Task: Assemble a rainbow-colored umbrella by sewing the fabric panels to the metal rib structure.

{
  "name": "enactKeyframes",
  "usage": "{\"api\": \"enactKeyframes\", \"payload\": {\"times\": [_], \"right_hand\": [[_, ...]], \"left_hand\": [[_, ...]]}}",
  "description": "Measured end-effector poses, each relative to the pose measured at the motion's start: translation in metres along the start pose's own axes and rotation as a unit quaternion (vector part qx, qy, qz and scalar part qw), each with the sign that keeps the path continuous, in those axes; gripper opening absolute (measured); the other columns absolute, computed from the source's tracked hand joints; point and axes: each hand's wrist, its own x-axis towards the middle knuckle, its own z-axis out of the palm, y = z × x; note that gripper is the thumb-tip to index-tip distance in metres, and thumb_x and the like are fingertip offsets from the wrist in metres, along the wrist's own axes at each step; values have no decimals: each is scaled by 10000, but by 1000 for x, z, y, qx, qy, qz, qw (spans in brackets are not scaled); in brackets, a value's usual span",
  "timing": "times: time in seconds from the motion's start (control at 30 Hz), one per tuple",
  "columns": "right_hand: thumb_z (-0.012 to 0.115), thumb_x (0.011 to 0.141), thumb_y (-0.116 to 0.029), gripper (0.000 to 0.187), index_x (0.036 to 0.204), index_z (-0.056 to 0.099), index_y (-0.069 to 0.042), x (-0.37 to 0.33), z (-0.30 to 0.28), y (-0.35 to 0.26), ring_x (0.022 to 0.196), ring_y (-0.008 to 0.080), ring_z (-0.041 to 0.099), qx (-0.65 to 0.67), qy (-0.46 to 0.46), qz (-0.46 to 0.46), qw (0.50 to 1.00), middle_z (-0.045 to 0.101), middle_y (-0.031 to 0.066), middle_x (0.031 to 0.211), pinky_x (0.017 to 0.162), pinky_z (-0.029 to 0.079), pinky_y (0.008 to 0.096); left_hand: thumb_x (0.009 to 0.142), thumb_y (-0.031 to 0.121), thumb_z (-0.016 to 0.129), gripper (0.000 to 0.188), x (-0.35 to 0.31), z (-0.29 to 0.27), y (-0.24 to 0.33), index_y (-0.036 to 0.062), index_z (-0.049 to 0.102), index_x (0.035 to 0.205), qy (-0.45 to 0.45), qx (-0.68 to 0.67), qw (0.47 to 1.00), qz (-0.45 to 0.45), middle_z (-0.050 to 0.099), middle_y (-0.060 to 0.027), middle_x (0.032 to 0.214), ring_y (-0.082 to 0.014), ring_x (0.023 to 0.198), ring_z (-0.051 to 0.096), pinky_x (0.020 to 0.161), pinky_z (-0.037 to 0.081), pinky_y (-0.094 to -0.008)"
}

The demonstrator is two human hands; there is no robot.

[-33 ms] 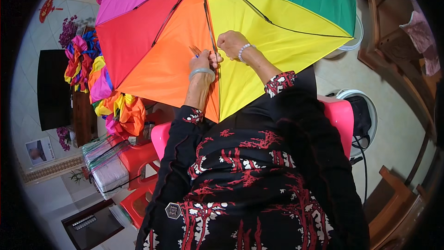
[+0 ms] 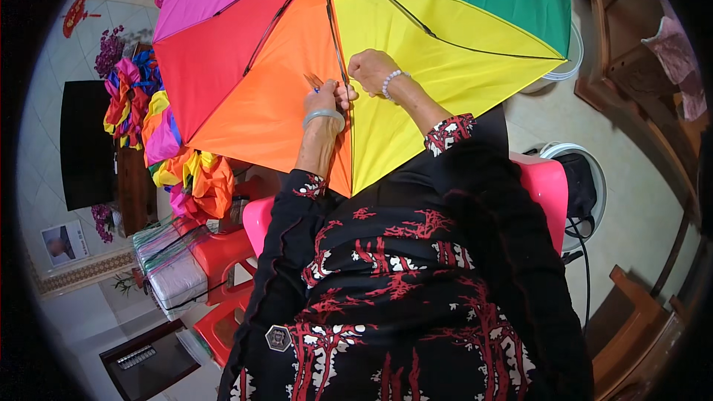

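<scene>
A multicoloured umbrella (image 2: 245,104) lies spread before me, its underside and dark ribs facing up. On its orange panel, beside a rib (image 2: 332,26), my left hand (image 2: 323,102) is closed around a pair of small scissors (image 2: 313,82). Two slim pointed tips and a bit of blue show above the fingers; the rest is hidden. My right hand (image 2: 373,73) is closed in a pinch over the yellow panel, just right of the same rib. Whatever its fingers hold is too small or hidden to make out. Both hands are close together, with the rib between them.
Crumpled colourful umbrella cloth (image 2: 212,182) is heaped at the left. Near it, a wrapped bundle (image 2: 174,278) rests on red stools (image 2: 223,319). A white bucket (image 2: 598,200) with a black bag stands at the right, close to wooden furniture (image 2: 631,304). Another pale bucket (image 2: 573,67) is partly behind the umbrella.
</scene>
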Motion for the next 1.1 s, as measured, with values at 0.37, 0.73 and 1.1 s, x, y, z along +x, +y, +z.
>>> {"api": "enactKeyframes", "payload": {"times": [0.37, 0.73, 1.1], "right_hand": [[489, 805, -122, 201, 817, 679, -58, -4, -2, -3, 644, 260, 625, 57, 11, 15, 998, 648, 149, 764, 635, 505, 352], [476, 817, -134, 205, 819, 667, -58, -4, -1, -8, 792, 297, 634, 7, 27, -14, 1000, 649, 166, 839, 725, 503, 389], [497, 812, -142, 145, 839, 583, -28, -8, -10, 2, 749, 279, 603, -63, 151, -64, 985, 603, 142, 808, 651, 494, 371]], "left_hand": [[883, 103, 448, 170, 5, -3, 2, -24, 503, 786, -11, 24, 1000, -6, 593, -144, 614, -166, 419, 479, 381, 367, -262], [874, 108, 472, 197, 5, -3, 4, 8, 529, 714, -42, 42, 998, 3, 579, -101, 585, -144, 410, 468, 379, 359, -250], [842, 117, 517, 180, -2, 0, 1, 1, 544, 707, -10, 46, 999, 28, 575, -95, 571, -129, 393, 477, 353, 347, -254]]}}
